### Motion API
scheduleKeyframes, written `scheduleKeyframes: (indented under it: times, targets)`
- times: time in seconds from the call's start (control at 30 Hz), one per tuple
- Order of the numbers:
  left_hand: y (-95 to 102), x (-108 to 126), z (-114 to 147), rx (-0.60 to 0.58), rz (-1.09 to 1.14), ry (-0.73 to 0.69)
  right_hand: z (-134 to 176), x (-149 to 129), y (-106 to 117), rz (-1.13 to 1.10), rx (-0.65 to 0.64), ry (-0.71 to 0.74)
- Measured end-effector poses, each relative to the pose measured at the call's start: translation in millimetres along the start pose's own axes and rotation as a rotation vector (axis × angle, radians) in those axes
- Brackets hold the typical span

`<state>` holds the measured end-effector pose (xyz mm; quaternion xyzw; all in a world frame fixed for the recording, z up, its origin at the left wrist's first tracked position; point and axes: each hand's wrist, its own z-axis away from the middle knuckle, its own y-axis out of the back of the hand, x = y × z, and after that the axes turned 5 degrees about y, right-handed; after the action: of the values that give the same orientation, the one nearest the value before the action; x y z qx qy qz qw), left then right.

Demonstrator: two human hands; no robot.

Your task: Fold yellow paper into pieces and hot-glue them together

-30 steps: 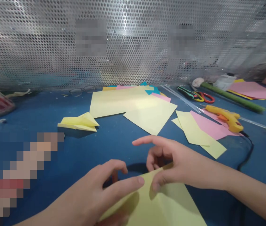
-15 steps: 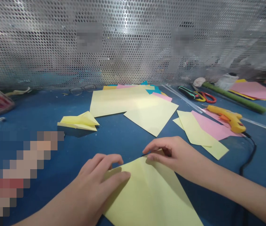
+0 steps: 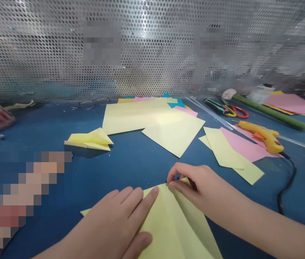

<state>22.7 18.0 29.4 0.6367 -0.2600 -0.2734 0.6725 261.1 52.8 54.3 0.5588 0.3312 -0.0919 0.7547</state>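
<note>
A large pale yellow sheet of paper (image 3: 165, 230) lies at the bottom middle, with a crease running down from its far edge. My left hand (image 3: 120, 219) rests flat on its left part, fingers stretched out, the index fingertip close to the far edge. At that edge my right hand (image 3: 190, 183) pinches the paper between thumb and index finger. The sheet's left corner sticks out beyond my left hand. Farther off to the left sits a folded yellow paper plane (image 3: 89, 140).
Loose yellow sheets (image 3: 125, 115) lie at the back middle. On the right are a yellow glue gun (image 3: 263, 135) with a black cord, pink paper (image 3: 244, 145), scissors (image 3: 239, 111) and a green stick (image 3: 271, 109). Eyeglasses (image 3: 94, 102) lie before a perforated metal screen (image 3: 152, 64).
My left hand has gone from curled at the paper's left edge to lying flat on it, index finger extended. My right hand keeps its pinch, slightly lower in view.
</note>
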Motion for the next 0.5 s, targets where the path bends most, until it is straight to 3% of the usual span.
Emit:
scheduleKeyframes:
  times: [0.13, 0.37, 0.5]
  targets:
    - [-4.7, 0, -3, 0.053, -0.004, 0.003, 0, -2, -1, -0.005, -0.029, -0.023]
    - [-2.3, 2, -11, -0.043, -0.025, -0.048, 2, 0, -3, -0.04, -0.056, -0.062]
    - [0.2, 5, -14, -0.039, 0.007, -0.04, 1, 1, -3, -0.057, -0.062, -0.058]
